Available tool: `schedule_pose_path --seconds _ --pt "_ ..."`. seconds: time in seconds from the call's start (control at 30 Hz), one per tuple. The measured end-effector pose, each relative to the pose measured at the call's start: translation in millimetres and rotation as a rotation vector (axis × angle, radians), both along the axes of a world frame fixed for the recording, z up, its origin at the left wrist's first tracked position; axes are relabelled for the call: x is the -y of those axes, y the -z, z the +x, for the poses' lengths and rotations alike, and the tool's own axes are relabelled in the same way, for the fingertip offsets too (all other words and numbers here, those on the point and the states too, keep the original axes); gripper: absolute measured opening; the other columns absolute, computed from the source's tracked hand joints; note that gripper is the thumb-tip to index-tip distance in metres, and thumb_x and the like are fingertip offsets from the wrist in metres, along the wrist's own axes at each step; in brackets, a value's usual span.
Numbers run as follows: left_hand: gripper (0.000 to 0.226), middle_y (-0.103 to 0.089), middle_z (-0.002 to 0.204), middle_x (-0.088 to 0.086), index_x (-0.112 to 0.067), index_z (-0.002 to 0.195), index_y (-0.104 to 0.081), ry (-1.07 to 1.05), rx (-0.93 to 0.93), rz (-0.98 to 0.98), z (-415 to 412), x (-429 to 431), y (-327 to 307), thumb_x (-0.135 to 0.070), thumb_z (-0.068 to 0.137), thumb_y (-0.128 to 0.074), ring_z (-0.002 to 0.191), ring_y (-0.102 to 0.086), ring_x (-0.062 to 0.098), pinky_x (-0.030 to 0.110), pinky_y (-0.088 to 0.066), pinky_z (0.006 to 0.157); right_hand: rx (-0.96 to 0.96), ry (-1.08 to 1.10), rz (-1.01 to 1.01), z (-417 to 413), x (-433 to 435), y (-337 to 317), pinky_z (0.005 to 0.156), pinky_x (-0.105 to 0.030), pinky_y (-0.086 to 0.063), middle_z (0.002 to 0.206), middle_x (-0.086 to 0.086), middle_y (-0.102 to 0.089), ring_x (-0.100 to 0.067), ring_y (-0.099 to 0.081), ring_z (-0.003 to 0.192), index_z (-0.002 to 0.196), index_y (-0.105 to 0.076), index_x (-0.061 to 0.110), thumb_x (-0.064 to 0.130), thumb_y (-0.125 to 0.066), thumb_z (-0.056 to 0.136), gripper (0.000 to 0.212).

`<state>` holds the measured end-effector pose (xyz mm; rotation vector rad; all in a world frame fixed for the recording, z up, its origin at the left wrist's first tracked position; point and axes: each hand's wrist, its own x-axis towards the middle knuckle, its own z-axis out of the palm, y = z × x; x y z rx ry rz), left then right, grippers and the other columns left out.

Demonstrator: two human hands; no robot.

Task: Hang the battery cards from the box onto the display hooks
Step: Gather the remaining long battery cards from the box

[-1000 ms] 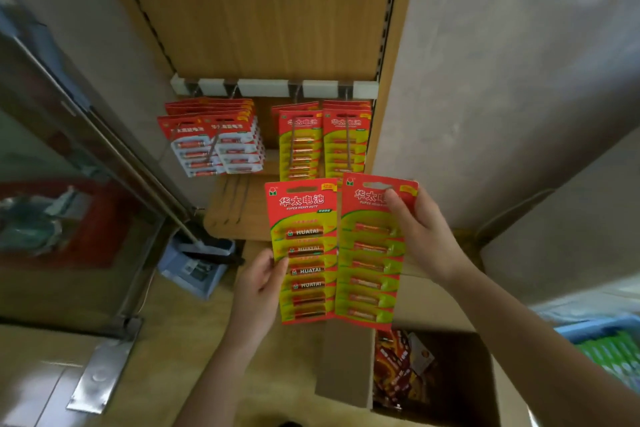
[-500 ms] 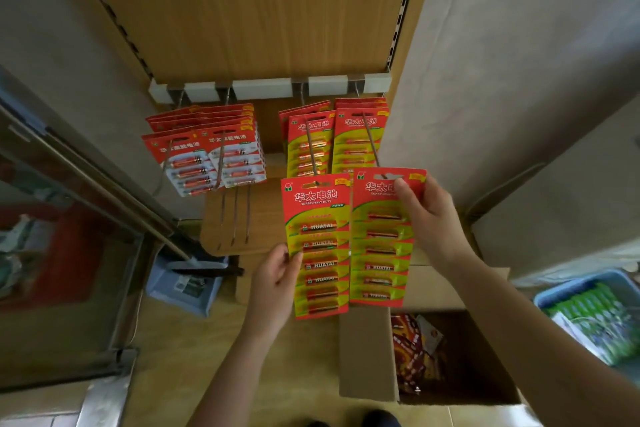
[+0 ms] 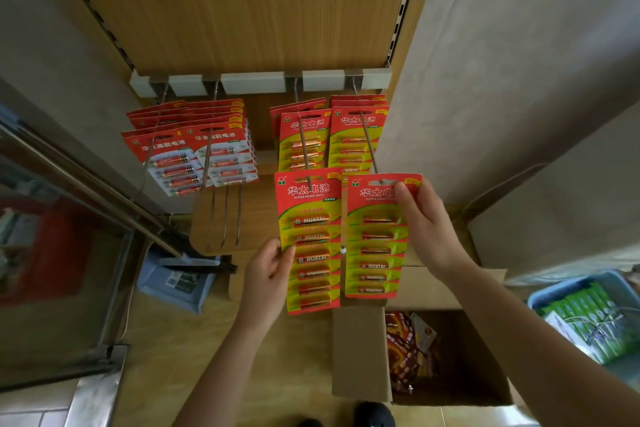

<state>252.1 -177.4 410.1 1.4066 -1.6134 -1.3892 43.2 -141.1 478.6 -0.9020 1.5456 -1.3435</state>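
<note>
- The left hand (image 3: 268, 274) pinches the left card (image 3: 308, 243) by its left edge, low down. The thumb is on the front and the other fingers are behind.
- The right hand (image 3: 426, 229) pinches the right card (image 3: 375, 239) near its top right corner, with one finger on the front.
- Both cards are up in the air, side by side. They are in front of the two hooks on the right side of the wooden wall.
- The hole at the top of the left card is right at the tip of the third hook (image 3: 304, 146). The hole in the right card is right at the tip of the fourth hook (image 3: 369, 146). I cannot tell if the tips are through the holes yet.
- Some of the job is done. Green and red hung cards (image 3: 356, 135) of the same kind sit far back on these two hooks. The two hooks on the left hold red and white cards (image 3: 194, 156).
- The box (image 3: 360, 350) is open on the floor, just below the hands. More red packs (image 3: 405, 350) lie inside it, so I think the job is not over.
- I think these two cards are almost on. They need a push back along the hooks, and then the hands can let go.
- After that, more cards need to come out of the box.
- A blue tub (image 3: 575, 284) with green packs sits off to the right.
</note>
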Motion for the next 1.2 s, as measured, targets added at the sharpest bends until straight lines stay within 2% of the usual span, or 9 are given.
schedule_pose_path --seconds 0.3,0.5,0.73,0.8,0.87,0.93,1.0,1.07,1.2 --pt "0.017 -0.063 0.081 0.001 0.003 0.094 -0.055 -0.009 -0.007 0.013 -7.8 11.2 1.8 -0.011 0.095 -0.045 0.068 -0.062 -0.007 0.007 -0.047 0.059 -0.019 0.017 -0.045 -3.4 0.5 9.4 0.067 -0.016 -0.053 0.084 0.009 -0.065 -0.003 -0.066 0.081 0.089 -0.049 0.023 0.025 -0.037 0.097 0.014" --pt "0.015 -0.065 0.087 0.005 -0.002 0.096 -0.056 -0.015 -0.027 0.013 -11.9 21.3 6.7 -0.012 0.096 -0.045 0.074 -0.063 -0.004 0.01 -0.049 0.063 -0.066 0.041 -0.015 -6.7 17.6 19.8 0.067 -0.016 -0.053 0.09 0.009 -0.064 0.0 -0.066 0.083 0.092 -0.05 0.025 0.026 -0.037 0.097 0.014" --pt "0.015 -0.063 0.082 -0.004 -0.018 0.085 -0.054 -0.011 0.013 -0.014 -25.9 62.3 6.1 -0.013 0.096 -0.044 0.068 -0.062 -0.01 0.006 -0.048 0.059 -0.156 0.091 0.021 -19.7 68.6 21.9 0.085 -0.034 -0.052 0.104 -0.003 -0.066 -0.018 -0.064 0.098 0.105 -0.054 0.015 0.027 -0.039 0.098 0.02" --pt "0.017 -0.064 0.082 0.0 -0.018 0.082 -0.053 -0.019 0.046 -0.035 -29.7 77.7 7.7 -0.013 0.096 -0.045 0.067 -0.062 -0.003 0.01 -0.05 0.061 -0.186 0.105 0.029 -24.4 82.7 23.9 0.085 -0.037 -0.052 0.104 -0.004 -0.066 -0.02 -0.064 0.099 0.105 -0.054 0.015 0.027 -0.041 0.098 0.019" --pt "0.014 -0.065 0.085 0.01 -0.011 0.084 -0.054 -0.027 0.069 -0.051 -33.8 92.3 11.2 -0.012 0.095 -0.046 0.075 -0.061 0.013 0.03 -0.051 0.072 -0.202 0.115 0.039 -27.9 94.3 23.8 0.079 -0.029 -0.051 0.101 0.0 -0.065 -0.015 -0.063 0.095 0.107 -0.054 0.014 0.027 -0.041 0.098 0.02" --pt "0.015 -0.064 0.085 0.008 -0.013 0.083 -0.055 -0.039 0.08 -0.047 -38.0 104.3 11.8 -0.012 0.095 -0.047 0.077 -0.06 0.016 0.04 -0.05 0.076 -0.215 0.113 0.041 -29.5 104.1 21.4 0.075 -0.022 -0.048 0.097 0.005 -0.063 -0.009 -0.06 0.09 0.109 -0.054 0.014 0.026 -0.039 0.099 0.021" --pt "0.019 -0.062 0.085 -0.001 -0.022 0.079 -0.053 -0.062 0.075 -0.02 -42.1 113.5 10.4 -0.012 0.095 -0.047 0.079 -0.06 0.013 0.038 -0.049 0.079 -0.225 0.112 0.042 -31.0 112.9 20.4 0.079 -0.025 -0.048 0.097 0.006 -0.062 -0.009 -0.059 0.091 0.111 -0.054 0.015 0.025 -0.039 0.099 0.021" --pt "0.016 -0.063 0.088 0.002 -0.018 0.082 -0.055 -0.079 0.076 0.014 -46.4 120.4 9.5 -0.014 0.095 -0.047 0.084 -0.06 0.017 0.036 -0.048 0.079 -0.228 0.111 0.06 -32.3 119.8 20.4 0.082 -0.029 -0.048 0.097 0.007 -0.061 -0.012 -0.059 0.094 0.11 -0.053 0.016 0.025 -0.038 0.099 0.02" --pt "0.013 -0.058 0.081 -0.008 -0.01 0.098 -0.055 -0.136 0.068 0.072 -53.2 128.3 7.9 -0.017 0.097 -0.045 0.075 -0.056 0.006 0.02 -0.041 0.062 -0.254 0.098 0.119 -32.8 120.9 18.5 0.076 -0.024 -0.044 0.099 0.006 -0.058 -0.011 -0.056 0.095 0.116 -0.047 0.015 0.03 -0.035 0.1 0.025"
